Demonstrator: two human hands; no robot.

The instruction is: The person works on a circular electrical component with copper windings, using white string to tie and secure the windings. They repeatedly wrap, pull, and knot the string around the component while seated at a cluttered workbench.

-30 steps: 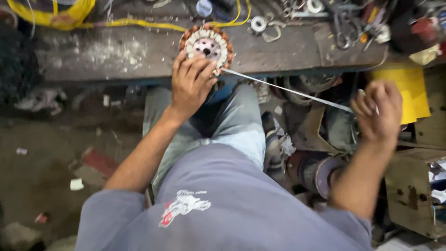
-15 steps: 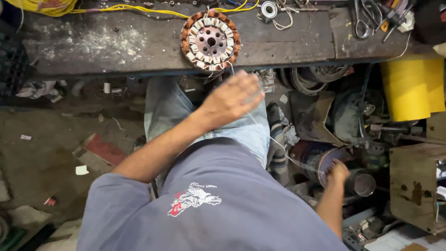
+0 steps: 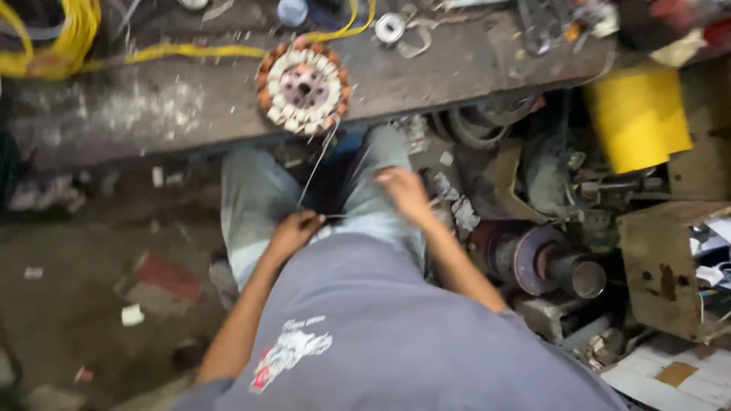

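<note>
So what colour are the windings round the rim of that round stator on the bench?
Copper-orange, around a white-and-pinkish core; the stator shows best in the head view.

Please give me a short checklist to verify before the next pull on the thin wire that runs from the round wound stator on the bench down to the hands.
1. Left hand grips the wire: ok, its fingers are closed around the wire's lower end.
2. Right hand is on the wire: cannot tell, it rests over the knee and the picture is blurred there.
3. Wire runs straight from the stator to the left hand: ok, no loop or kink is visible.
4. Stator lies flat on the bench: ok, but it sits near the front edge.
5. Yellow cable stays apart from the wire: ok, it lies behind the stator.
</note>
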